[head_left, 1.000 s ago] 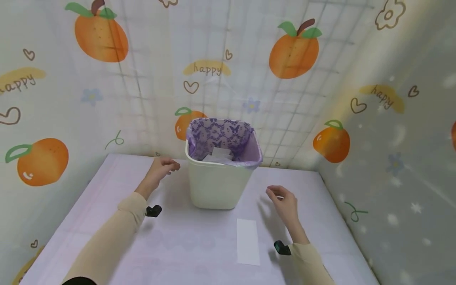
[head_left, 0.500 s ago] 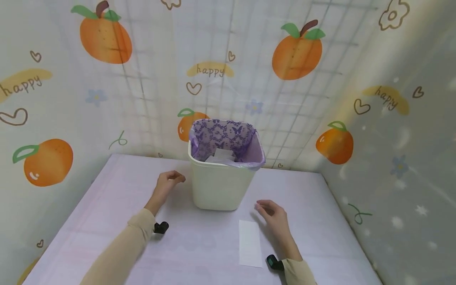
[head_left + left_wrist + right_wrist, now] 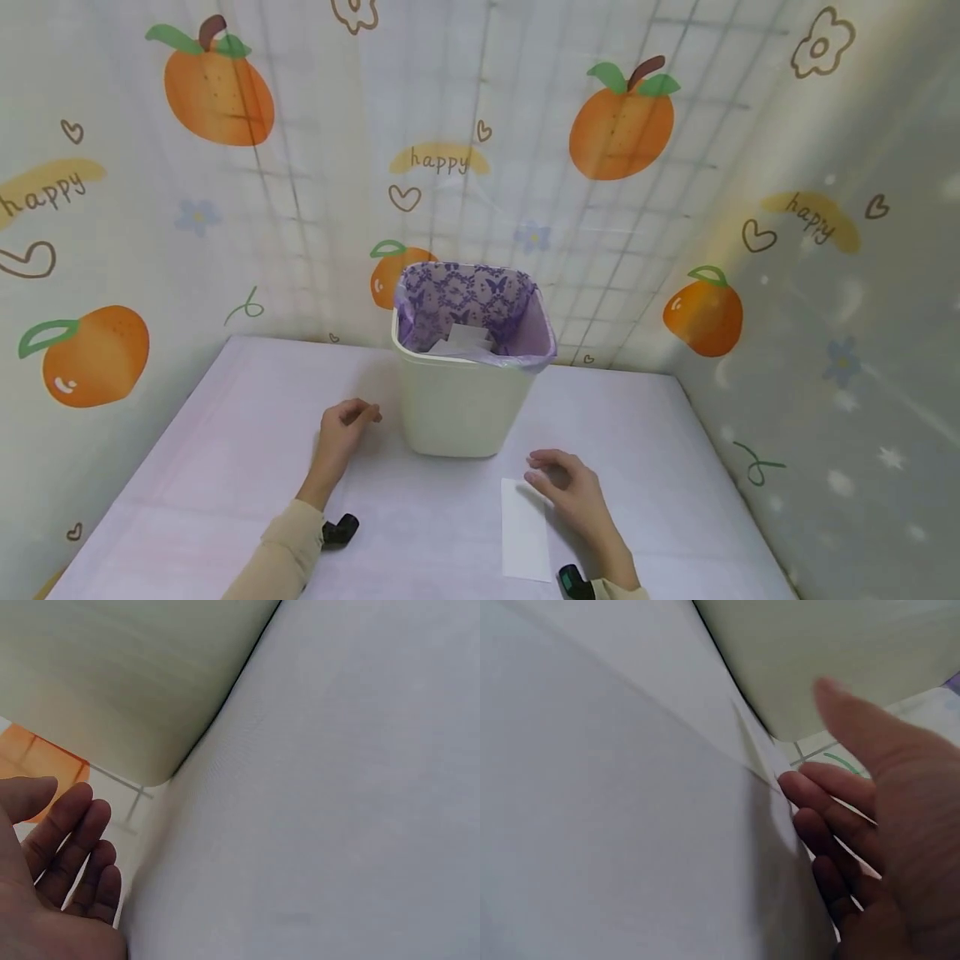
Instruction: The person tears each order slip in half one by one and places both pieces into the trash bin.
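A white strip of paper (image 3: 523, 537) lies flat on the table in front of a pale wastebasket (image 3: 459, 412). My right hand (image 3: 576, 493) is over the paper's upper right side, thumb apart from loosely bent fingers. In the right wrist view, the fingertips (image 3: 789, 784) are close to the paper's edge and nothing is between them and the thumb. Left of the wastebasket, my left hand (image 3: 343, 435) hovers with relaxed fingers and holds nothing. The left wrist view shows its fingers (image 3: 94, 817) spread a little, near the basket's side.
A purple patterned bag (image 3: 468, 296) lines the wastebasket, with white papers (image 3: 463, 340) inside. The table (image 3: 247, 467) is covered in pale cloth. Curtains (image 3: 315, 167) printed with oranges enclose its back and sides. A black wrist camera (image 3: 341, 532) is on each arm.
My right hand has come down and left, from beside the wastebasket to over the paper. The left hand has drawn back toward me. Paper and wastebasket stay put.
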Motion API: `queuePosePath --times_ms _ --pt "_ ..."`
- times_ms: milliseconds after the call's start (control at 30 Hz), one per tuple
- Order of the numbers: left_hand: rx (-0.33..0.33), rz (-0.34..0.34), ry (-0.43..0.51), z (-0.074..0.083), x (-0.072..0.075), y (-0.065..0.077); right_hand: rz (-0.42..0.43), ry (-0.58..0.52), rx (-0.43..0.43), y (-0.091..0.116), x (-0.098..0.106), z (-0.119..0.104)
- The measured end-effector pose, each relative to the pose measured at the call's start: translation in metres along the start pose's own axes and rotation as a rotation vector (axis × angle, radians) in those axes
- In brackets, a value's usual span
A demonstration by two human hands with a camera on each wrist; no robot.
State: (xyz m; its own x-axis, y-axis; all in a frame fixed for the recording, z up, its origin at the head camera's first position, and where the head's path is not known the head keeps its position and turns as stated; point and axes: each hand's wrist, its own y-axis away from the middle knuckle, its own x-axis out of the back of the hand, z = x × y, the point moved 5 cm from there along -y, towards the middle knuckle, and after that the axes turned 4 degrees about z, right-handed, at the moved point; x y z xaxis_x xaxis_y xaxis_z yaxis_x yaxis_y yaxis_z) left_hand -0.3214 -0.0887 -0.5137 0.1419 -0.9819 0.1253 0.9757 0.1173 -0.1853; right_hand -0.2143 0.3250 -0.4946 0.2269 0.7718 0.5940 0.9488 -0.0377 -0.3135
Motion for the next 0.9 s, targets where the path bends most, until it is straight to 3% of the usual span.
queuePosePath --times_ms 100,267,367,700,900 --pt "0.012 -0.018 0.013 0.003 0.002 0.006 -0.019 0.043 0.036 0.002 -0.002 -0.005" --pt "0.023 -0.022 0.046 0.005 0.005 0.014 -0.014 0.074 0.184 0.004 -0.006 -0.014" --pt "0.038 -0.021 0.052 0.004 0.005 0.017 -0.029 0.088 0.230 0.005 -0.008 -0.017" --pt "-0.037 -0.037 0.045 0.005 0.001 0.028 -0.195 0.141 0.147 0.007 -0.018 -0.028" --pt "-0.042 -0.066 0.055 0.012 -0.008 0.041 -0.258 0.128 0.053 0.008 -0.018 -0.029"
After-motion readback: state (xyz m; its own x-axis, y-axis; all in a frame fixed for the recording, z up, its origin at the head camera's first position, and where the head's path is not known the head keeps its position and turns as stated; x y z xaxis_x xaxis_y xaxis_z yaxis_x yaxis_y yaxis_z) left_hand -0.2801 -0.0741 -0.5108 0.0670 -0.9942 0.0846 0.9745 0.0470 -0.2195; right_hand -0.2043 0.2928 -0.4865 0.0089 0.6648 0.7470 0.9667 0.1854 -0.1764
